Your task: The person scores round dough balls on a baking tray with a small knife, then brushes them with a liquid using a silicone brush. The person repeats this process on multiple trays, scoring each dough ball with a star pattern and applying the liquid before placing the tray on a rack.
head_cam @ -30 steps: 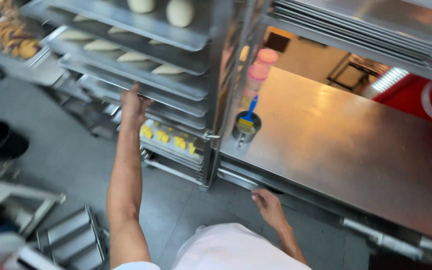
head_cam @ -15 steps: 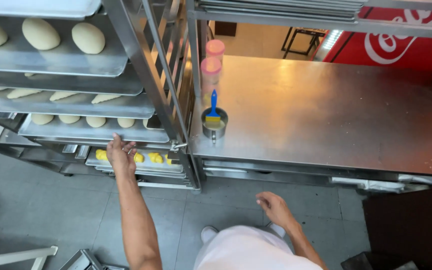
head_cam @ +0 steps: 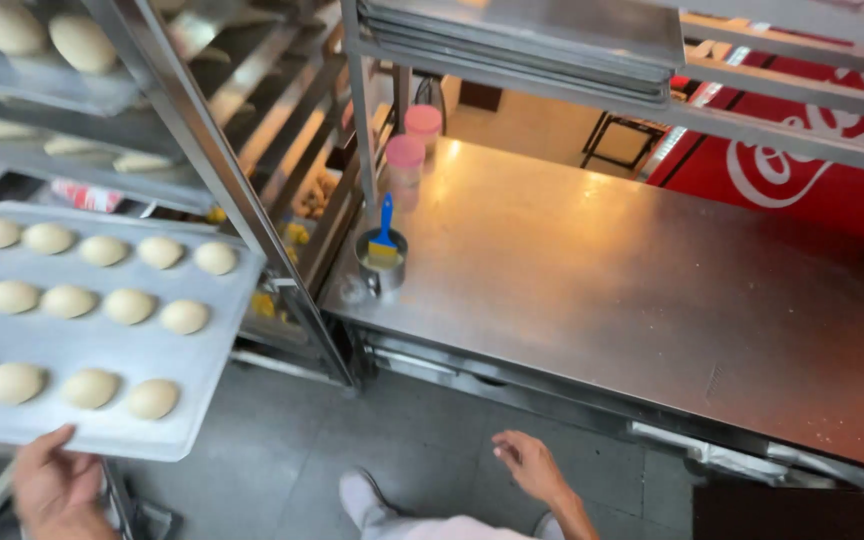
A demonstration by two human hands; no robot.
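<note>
Room: a bakery work area with a grey tiled floor; a red cabinet stands behind the table, lit from beyond.
Table: a long steel worktable fills the right half, its top bare but for a few things bunched at the left end, close to the rack.
Rack: a tall steel trolley rack stands just beside the table, its shelves holding trays of pale dough.
Tray: a flat metal baking tray juts out of the rack toward the person, level so that the 3 rows of round dough pieces stay put.
Left hand: the left hand grips the tray's near edge, fingers curled over the rim.
Right hand: the right hand hangs open and empty below the table edge.
Small things: a metal pot with a blue-handled brush, and 2 pink-lidded jars behind it.
</note>
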